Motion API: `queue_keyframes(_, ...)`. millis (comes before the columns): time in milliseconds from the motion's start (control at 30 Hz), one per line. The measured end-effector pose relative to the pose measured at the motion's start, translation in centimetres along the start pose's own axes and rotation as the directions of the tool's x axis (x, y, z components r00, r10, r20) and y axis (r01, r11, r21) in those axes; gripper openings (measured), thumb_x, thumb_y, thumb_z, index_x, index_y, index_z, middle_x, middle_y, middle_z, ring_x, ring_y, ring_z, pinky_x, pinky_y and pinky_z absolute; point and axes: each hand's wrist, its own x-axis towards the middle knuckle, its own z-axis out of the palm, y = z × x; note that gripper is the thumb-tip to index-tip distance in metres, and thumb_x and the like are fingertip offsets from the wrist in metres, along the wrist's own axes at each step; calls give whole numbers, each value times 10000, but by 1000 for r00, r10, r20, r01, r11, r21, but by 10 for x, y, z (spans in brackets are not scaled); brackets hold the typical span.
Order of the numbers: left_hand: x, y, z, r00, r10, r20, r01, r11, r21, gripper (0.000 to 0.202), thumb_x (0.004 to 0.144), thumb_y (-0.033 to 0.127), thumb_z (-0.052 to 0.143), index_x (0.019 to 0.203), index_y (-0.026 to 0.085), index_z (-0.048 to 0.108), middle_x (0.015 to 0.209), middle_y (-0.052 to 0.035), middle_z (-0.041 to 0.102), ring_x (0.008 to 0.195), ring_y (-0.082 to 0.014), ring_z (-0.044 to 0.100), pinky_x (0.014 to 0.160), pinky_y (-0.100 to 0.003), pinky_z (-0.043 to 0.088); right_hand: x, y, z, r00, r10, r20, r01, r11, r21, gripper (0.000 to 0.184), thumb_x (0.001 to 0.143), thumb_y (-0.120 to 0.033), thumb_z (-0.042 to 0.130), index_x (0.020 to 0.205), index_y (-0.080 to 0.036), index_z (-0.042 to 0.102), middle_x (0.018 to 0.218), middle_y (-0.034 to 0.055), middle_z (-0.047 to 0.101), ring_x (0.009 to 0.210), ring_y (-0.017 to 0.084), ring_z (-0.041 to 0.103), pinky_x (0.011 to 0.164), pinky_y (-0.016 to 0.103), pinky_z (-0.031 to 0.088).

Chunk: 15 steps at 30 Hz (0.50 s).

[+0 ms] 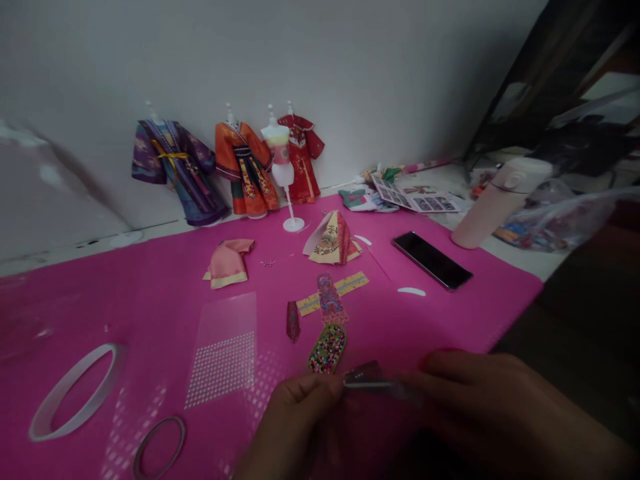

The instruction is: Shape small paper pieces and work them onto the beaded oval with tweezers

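Observation:
My left hand [300, 407] is closed, thumb and fingertips pinching a small dark red fabric piece [367, 370] near the front of the table. Across that piece lies a slim, pale, straight tool [373, 385], blurred by motion, its kind unclear. Its other end runs into the closed fingers of my right hand [480, 390], which is also blurred. Just beyond the left fingertips lies a green-rimmed tray of multicoloured beads [327, 348]. Behind it are a patterned fabric panel on a yellow strip [330, 297] and a small dark red tie-shaped piece [293, 321].
Miniature robes [175, 167] stand against the wall beside a small white mannequin [283, 167]. A phone [433, 260] and a pink bottle [500, 203] are at right. Left lie a sheet of adhesive gems [223, 363], a white ring-shaped roll [75, 393] and a thinner roll [160, 448].

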Motion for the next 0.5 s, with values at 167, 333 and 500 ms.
queue_keyframes(167,4,-6,-8,1000,3,-18,-3,1000,7,352,605,444,877,578,148,688,475,8,602,390,-63,460,399,-179,286,0,3,0,1000,-7,-14,7,1000,19,392,895,-133,589,1247,-303,567,941,-1,656,700,146,651,549,237,462)
queue_keyframes(333,-5,3,3,1000,-5,-2,5,1000,-4,295,654,391,864,616,146,705,525,1,624,458,-73,507,458,-183,343,0,2,1,1000,-5,-30,5,1000,2,402,910,-151,574,1275,-318,549,1001,4,661,744,158,663,579,253,502)
queue_keyframes(500,-7,4,2,1000,-18,-8,18,1000,-2,293,649,395,867,618,150,708,514,14,599,463,-74,492,464,-193,336,0,2,-1,1000,12,-20,-11,999,46,457,905,-137,581,1312,-338,532,1004,-9,661,757,154,670,593,258,510)
